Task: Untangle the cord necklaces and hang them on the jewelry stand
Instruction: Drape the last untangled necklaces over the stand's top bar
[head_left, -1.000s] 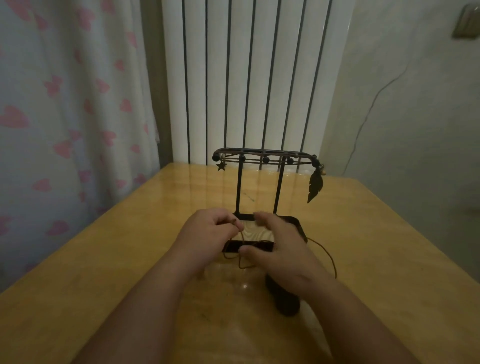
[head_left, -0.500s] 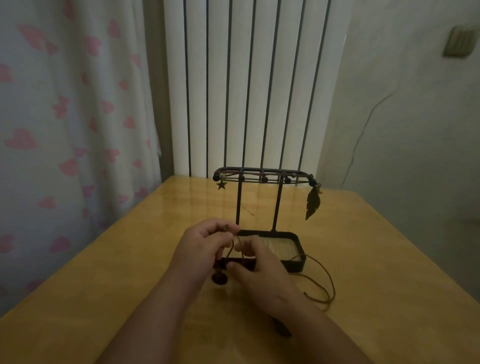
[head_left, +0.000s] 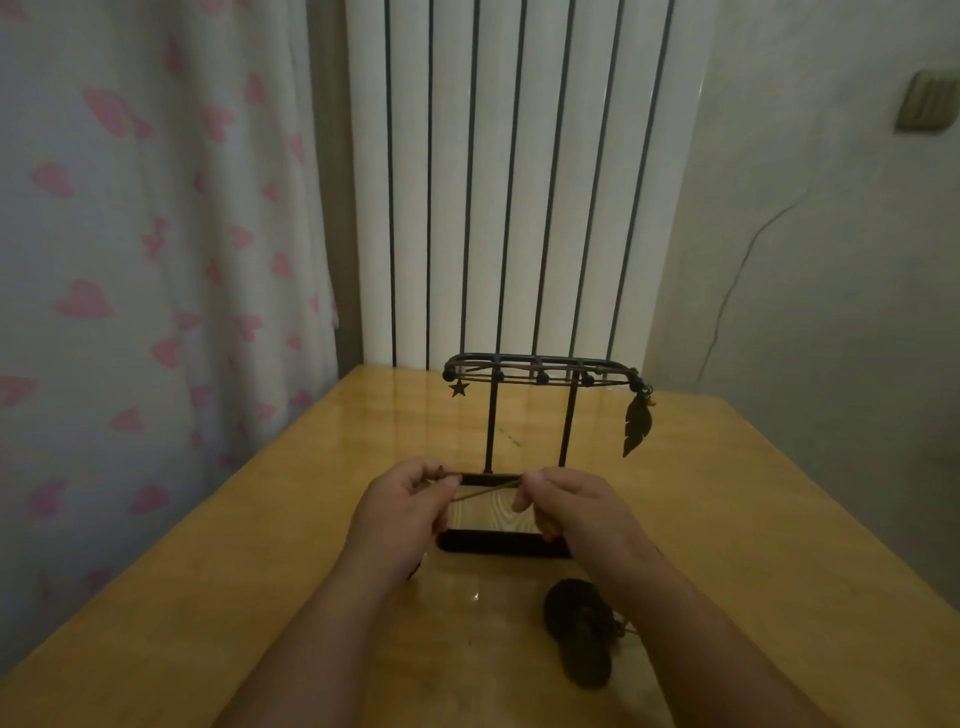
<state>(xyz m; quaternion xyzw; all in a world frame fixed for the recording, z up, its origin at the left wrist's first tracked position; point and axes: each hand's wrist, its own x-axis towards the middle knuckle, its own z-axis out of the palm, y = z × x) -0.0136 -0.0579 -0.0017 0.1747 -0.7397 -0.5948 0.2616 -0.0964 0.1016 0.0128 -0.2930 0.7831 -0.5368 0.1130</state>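
Since half a second ago the two hands have drawn apart: they were pressed together over the front rim of the stand. Now the left hand (head_left: 400, 512) and the right hand (head_left: 576, 512) are separated, with a thin brown cord (head_left: 485, 492) stretched straight between them. The left hand pinches one part of the cord between thumb and curled fingers. The right hand pinches it with thumb and forefinger, and its other fingers are curled under. The stretched part rises slightly toward the right hand and passes above the tray base (head_left: 498, 543) of the jewelry stand (head_left: 491, 426). How the rest of the cord runs below the hands I cannot tell, because the forearms hide it.

A dark rounded pendant (head_left: 579, 629) lies on the table (head_left: 249, 545), near the front of the tray and partly under the right forearm. Thin cord strands show just beside it on its right.

The stand is upright in the middle of the table, on two thin posts. Along its top bar (head_left: 540, 359) a beaded cord already lies. A small star charm (head_left: 458, 388) hangs at the left end and a feather pendant (head_left: 636, 428) at the right end. Behind the table stands a white radiator (head_left: 519, 182), with a curtain (head_left: 130, 260) printed with pink hearts at the left and a wall switch (head_left: 927, 106) at the upper right
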